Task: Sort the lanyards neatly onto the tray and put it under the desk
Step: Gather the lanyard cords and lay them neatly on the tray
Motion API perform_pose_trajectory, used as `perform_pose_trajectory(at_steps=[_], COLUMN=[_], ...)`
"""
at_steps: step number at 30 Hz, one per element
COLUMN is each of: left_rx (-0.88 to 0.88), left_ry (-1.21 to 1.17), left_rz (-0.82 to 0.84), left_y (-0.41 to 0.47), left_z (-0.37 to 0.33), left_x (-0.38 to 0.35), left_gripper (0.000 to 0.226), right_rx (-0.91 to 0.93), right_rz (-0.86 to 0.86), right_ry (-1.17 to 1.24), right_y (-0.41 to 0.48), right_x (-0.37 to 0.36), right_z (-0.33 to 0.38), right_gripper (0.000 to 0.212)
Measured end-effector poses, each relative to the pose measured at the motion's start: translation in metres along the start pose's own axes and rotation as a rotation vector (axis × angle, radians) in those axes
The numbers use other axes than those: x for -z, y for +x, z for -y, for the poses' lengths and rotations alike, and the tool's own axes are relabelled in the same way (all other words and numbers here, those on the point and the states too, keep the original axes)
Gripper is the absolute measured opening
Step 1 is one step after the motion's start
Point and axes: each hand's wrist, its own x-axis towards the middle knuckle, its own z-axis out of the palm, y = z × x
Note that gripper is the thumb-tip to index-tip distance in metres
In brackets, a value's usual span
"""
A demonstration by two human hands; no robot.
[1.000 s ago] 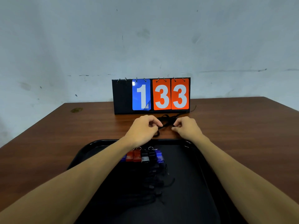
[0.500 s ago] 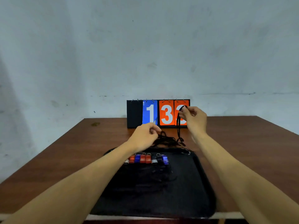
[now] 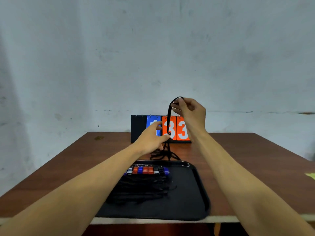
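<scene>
A black tray lies on the brown desk at its near edge. On it rests a row of black lanyards with red, blue, white and black clips lined up at the far side. My right hand is raised and pinches the top loop of a black lanyard that hangs down to a tangled heap of lanyards on the desk behind the tray. My left hand holds the lower part of the same cord, fingers curled round it.
A flip scoreboard showing 1, 3, 3 stands at the back of the desk against a pale wall. A small yellow scrap lies at the desk's right edge. Bare wood lies to both sides of the tray.
My right hand has lifted the lanyard's loop higher, stretching the cord upright. My left hand rose from the heap and moved along the cord. The camera view tilted up.
</scene>
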Motion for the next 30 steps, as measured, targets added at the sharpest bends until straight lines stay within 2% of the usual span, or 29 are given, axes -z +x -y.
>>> perform_pose_trajectory(at_steps=[5,10,13,17,20,23,25,27,30], left_rx=[0.003,0.026,0.056,0.076,0.055,0.026,0.017,-0.011,-0.107], left_ry=[0.027,0.014,-0.097,-0.209,-0.077,0.15,0.189,0.223,0.314], left_rz=[0.057,0.04,0.028,0.027,0.042,0.032,0.012,0.077,0.097], left_y=[-0.006,-0.007,-0.007,-0.01,-0.014,-0.015,-0.016,-0.02,-0.029], left_z=[-0.01,-0.009,-0.016,-0.024,-0.026,-0.023,-0.022,-0.026,-0.036], left_x=[-0.009,-0.013,-0.006,0.012,0.029,0.042,0.05,0.056,0.065], left_gripper=[0.059,0.022,0.027,0.05,0.06,0.055,0.046,0.045,0.042], right_rx=[0.007,-0.041,-0.074,-0.212,-0.344,-0.409,-0.386,-0.333,-0.285], right_rz=[0.073,0.044,-0.012,-0.035,-0.003,0.04,0.026,-0.016,-0.011], right_ry=[0.089,0.196,0.18,0.066,-0.064,-0.233,-0.355,-0.439,-0.365], right_y=[-0.008,-0.013,-0.012,-0.014,-0.017,-0.026,-0.03,-0.035,-0.039], right_x=[-0.005,-0.006,0.001,0.011,0.017,0.018,0.014,0.008,-0.003], right_z=[0.022,0.031,0.025,0.008,-0.003,-0.009,-0.01,-0.008,-0.007], right_gripper=[0.011,0.009,0.009,0.012,0.013,0.029,0.029,0.03,0.032])
